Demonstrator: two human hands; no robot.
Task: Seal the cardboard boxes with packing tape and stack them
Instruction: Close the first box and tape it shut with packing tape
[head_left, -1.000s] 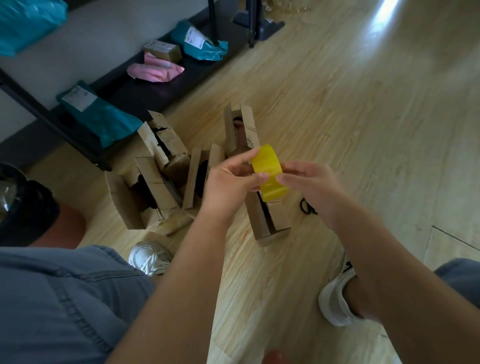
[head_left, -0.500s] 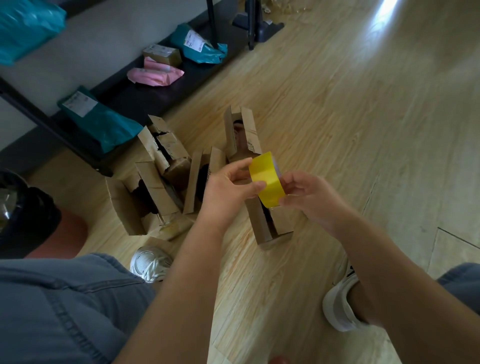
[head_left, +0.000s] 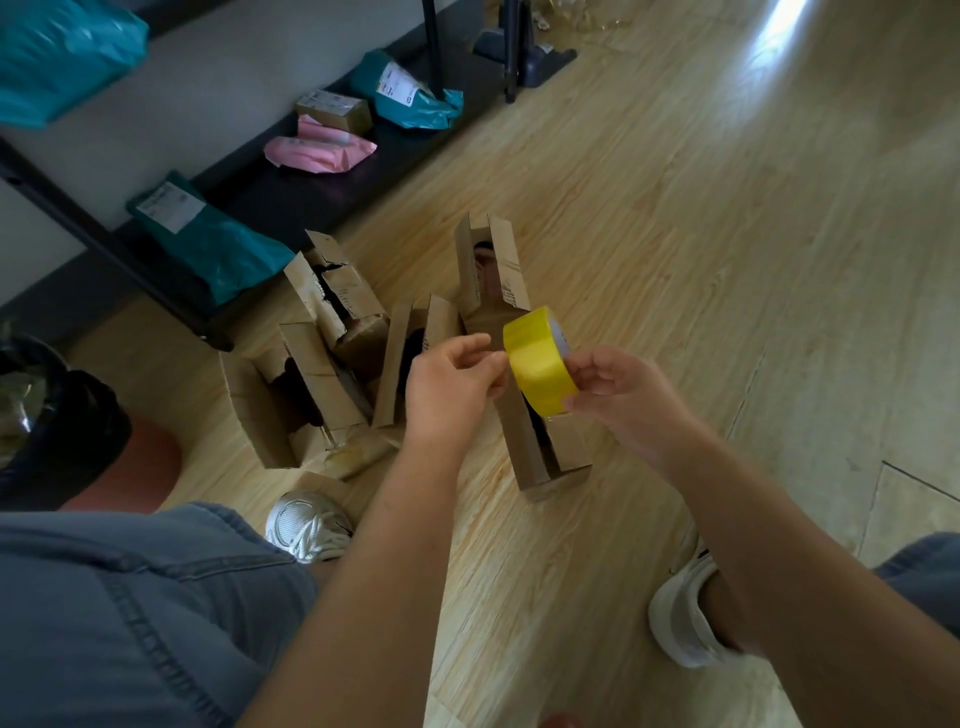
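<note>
A yellow roll of packing tape (head_left: 540, 364) is held in the air above the floor. My right hand (head_left: 618, 395) grips the roll from its right side. My left hand (head_left: 452, 384) has curled fingers whose tips pinch at the roll's left edge. Below and behind the hands, several open cardboard boxes stand on the wooden floor with their flaps up: one tall box (head_left: 540, 457) right under the roll, one (head_left: 491, 260) farther back, one (head_left: 410, 358) partly hidden by my left hand, and a cluster (head_left: 306, 384) to the left.
A low black shelf (head_left: 291, 197) along the wall holds teal mailers (head_left: 218, 249), a pink mailer (head_left: 317, 150) and a small sealed box (head_left: 335, 109). A dark bin (head_left: 47, 415) stands at the left. My knees and white shoes (head_left: 309, 525) are on the floor close by.
The roll has turned and dropped slightly in my hands. My left fingers moved from the roll's face to its left edge. The view shifted a little.
</note>
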